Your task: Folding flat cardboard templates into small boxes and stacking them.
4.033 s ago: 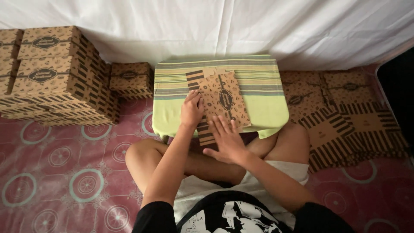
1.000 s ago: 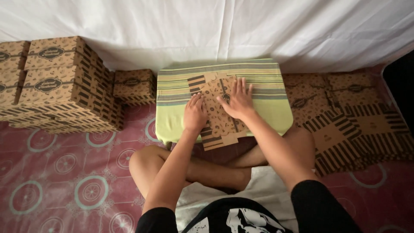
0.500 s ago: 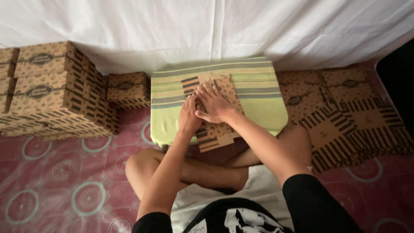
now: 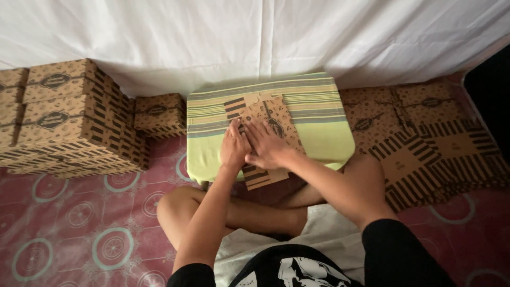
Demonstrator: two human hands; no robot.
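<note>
A stack of assembled patterned boxes (image 4: pixel 64 119) stood against the white cloth backdrop (image 4: pixel 255 37) on the person's left, with one smaller brown box (image 4: pixel 158 112) just beside the low surface (image 4: pixel 319 122), which was draped in a green striped cloth. On the right, a spread of flat unfolded cartons (image 4: pixel 425 143) lay on the red patterned floor mat (image 4: pixel 79 212), near the person's knee. Nothing stood between the hands and the work; the crossed bare legs sat directly below the surface's near edge.

The flat cardboard blank (image 4: pixel 265 119), brown with dark stripes and printed motifs, lay in the middle of the surface, its near end overhanging the edge toward the lap. The left hand (image 4: pixel 234 146) pressed palm-down on the blank, fingers straight and close together, gripping nothing. The right hand (image 4: pixel 268 146) lay just beside it, touching it, also flat on the cardboard with fingers spread a little and pointing up and to the left. Both forearms reached forward from the body and converged over the blank.
</note>
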